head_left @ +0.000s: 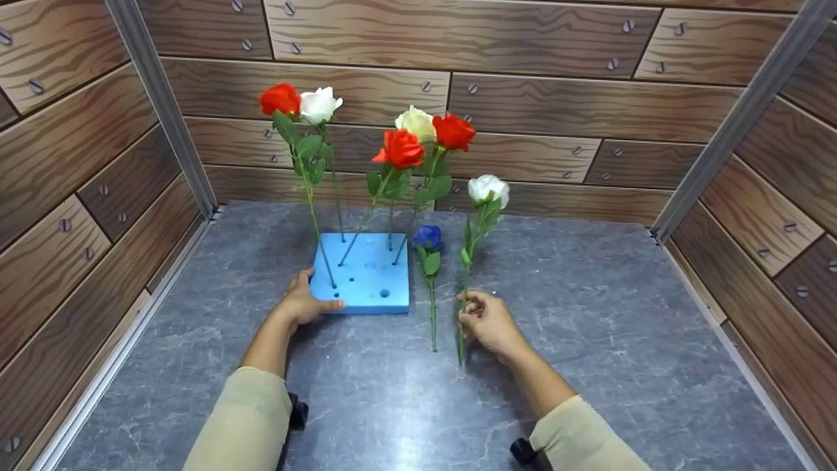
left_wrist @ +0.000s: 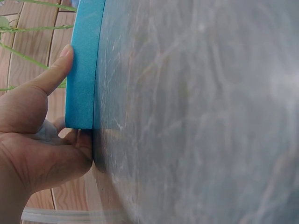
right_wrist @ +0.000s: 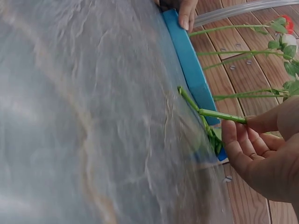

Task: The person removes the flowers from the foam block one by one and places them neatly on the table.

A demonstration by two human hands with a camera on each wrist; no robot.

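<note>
1. Right grip (head_left: 492, 322): pinching the lower stem (right_wrist: 222, 115) of the white rose (head_left: 487, 216), thumb against fingertips, lower end free below. Whether that end touches the worktop (head_left: 588, 314) I cannot tell. I judge the step to be setting this stem in the block; I would steepen it, centre the end over a free hole, then press along the stem's own line, pinching low against bending.

2. Left grip (head_left: 302, 302): grasping the block's near left corner, thumb on the front edge, fingers at the side. I advise firm, even bracing here, to resist skidding.

3. Blue rose (head_left: 431, 263): lying on the worktop between block and right grip; leafy below the bloom, bare stem towards me. I would lift the white one clear of it.

4. Block (head_left: 366, 297): light blue, square, flat on the worktop. Free holes near the front, the front right one widest; I would match hole to stem.

5. White rose, upper part: full white bloom, green leaves, slender stem, leaning away to the right.

6. Standing roses (head_left: 401, 149): three red, one white, one cream, stems in the block at differing slants; I would avoid brushing them.
</note>
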